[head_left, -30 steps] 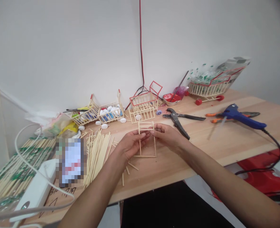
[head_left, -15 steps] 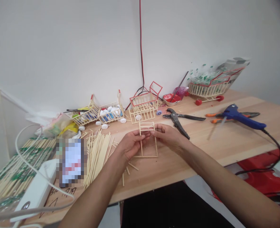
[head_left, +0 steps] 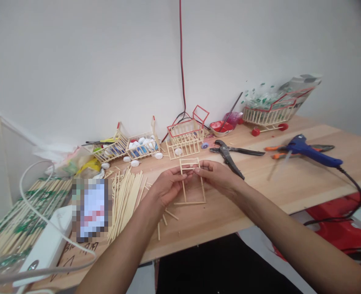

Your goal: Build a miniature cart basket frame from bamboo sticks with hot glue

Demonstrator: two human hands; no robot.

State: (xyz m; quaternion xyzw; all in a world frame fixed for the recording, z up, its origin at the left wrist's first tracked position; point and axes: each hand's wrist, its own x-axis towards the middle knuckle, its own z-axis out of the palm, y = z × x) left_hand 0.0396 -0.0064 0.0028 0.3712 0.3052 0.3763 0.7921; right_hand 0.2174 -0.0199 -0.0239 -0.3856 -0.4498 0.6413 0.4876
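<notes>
Between my two hands is a small wooden stick frame (head_left: 195, 202), roughly a tall rectangle with crosspieces near the top and a longer bar at the bottom. My left hand (head_left: 170, 184) is closed on its left upright. The fingers of my right hand (head_left: 215, 174) pinch the right upright near the upper crosspieces. Fingertips of both hands nearly meet inside the frame and hide part of it. Just left of my left hand lies a pile of loose thin wooden sticks (head_left: 125, 200), with several short pieces beside it on the wooden table (head_left: 226, 218).
Several miniature stick carts (head_left: 185, 143) stand along the wall, one larger cart (head_left: 269, 116) at right. Pliers (head_left: 229, 157), a blue glue gun (head_left: 309, 153) and a bowl of red paint (head_left: 221, 127) lie beyond my right hand. At left are a power strip (head_left: 50, 241) and packaged sticks (head_left: 24, 216).
The stick frame has tilted slightly, its bottom bar shifting a little to the right. Both hands keep their grip in nearly the same place.
</notes>
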